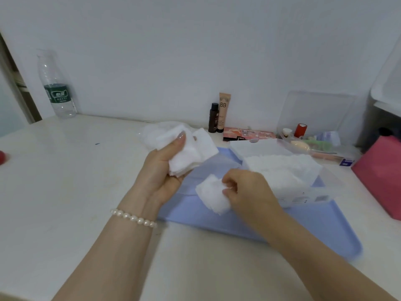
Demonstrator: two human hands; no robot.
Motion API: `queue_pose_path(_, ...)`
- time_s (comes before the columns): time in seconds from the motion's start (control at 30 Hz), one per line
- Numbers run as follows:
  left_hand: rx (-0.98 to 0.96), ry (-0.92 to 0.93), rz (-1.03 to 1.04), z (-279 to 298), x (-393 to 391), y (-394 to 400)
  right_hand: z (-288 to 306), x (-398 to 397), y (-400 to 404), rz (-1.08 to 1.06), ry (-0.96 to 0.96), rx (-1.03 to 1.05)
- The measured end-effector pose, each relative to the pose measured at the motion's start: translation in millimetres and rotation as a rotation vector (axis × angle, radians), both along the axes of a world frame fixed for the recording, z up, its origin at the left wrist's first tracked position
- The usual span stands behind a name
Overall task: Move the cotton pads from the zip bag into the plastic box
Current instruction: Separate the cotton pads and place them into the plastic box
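Observation:
My left hand (161, 170) grips a thick stack of white square cotton pads (191, 153) above the table, thumb pressed on top. Behind that stack lies the clear zip bag (152, 132), crumpled on the table. My right hand (249, 192) pinches a smaller bunch of cotton pads (213, 195) just above the blue tray (303, 227). To its right stands the clear plastic box (325, 183) on the tray, holding many white pads (282, 168).
A water bottle (57, 88) stands at the back left by the wall. A dark bottle (213, 118), a BB cream tube (223, 111) and a flat palette (247, 133) are at the back. A clear organiser (314, 140) and a pink box (382, 172) sit on the right.

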State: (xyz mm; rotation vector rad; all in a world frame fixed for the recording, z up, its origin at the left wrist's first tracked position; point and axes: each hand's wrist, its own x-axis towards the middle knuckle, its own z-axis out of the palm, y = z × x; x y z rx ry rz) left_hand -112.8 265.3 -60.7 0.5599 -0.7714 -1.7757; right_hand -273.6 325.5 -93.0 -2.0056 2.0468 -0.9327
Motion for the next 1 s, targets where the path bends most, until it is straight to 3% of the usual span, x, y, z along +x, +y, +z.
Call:
queue_pose_path(0.07,0.018,0.006,-0.017,0,0,2,-10,1,-1,0.052,0.072,0.042)
queue_pose_path(0.23,0.063,0.035,-0.032,1,-1,4,-17,-2,-9,0.171,0.277,-0.123)
queue_pose_path(0.3,0.071,0.034,-0.038,1,-2,3,-18,1,-9,0.213,0.36,-0.049)
queue_pose_path(0.43,0.073,0.006,-0.049,-1,-2,3,-17,-1,-12,0.189,0.309,0.049)
queue_pose_path(0.57,0.075,-0.023,-0.052,-1,-3,3,-19,-2,-15,0.154,0.259,-0.032)
queue_pose_path(0.73,0.071,-0.034,-0.067,-2,-3,3,-11,-1,-11,0.166,0.293,0.016)
queue_pose_path(0.9,0.045,-0.058,-0.087,-4,-4,3,36,-7,3,0.166,-0.056,0.123)
queue_pose_path(1.0,0.013,-0.081,-0.115,-5,-9,7,66,-20,14,0.253,-0.467,0.224)
